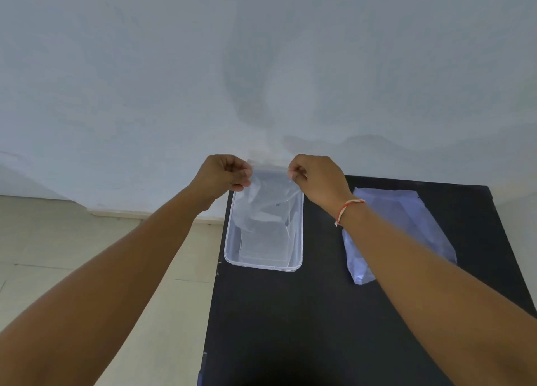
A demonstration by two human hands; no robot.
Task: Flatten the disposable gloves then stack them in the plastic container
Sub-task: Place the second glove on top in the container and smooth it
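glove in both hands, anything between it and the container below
Nothing visible blocks it. The left hand and right hand pinch the glove, which hangs straight into the open plastic container.

Setting: plain indoor room, type not determinable; a bare makeshift work spot.

Evidence: unadorned pale wall (pixel 261 66) fills the upper view; light tiled floor (pixel 87 240) with a low skirting strip (pixel 130 214) at the wall's foot; a black table (pixel 319 313) stands just beside the wall. No fittings, signage or equipment visible to mark it as home, lab or shop.
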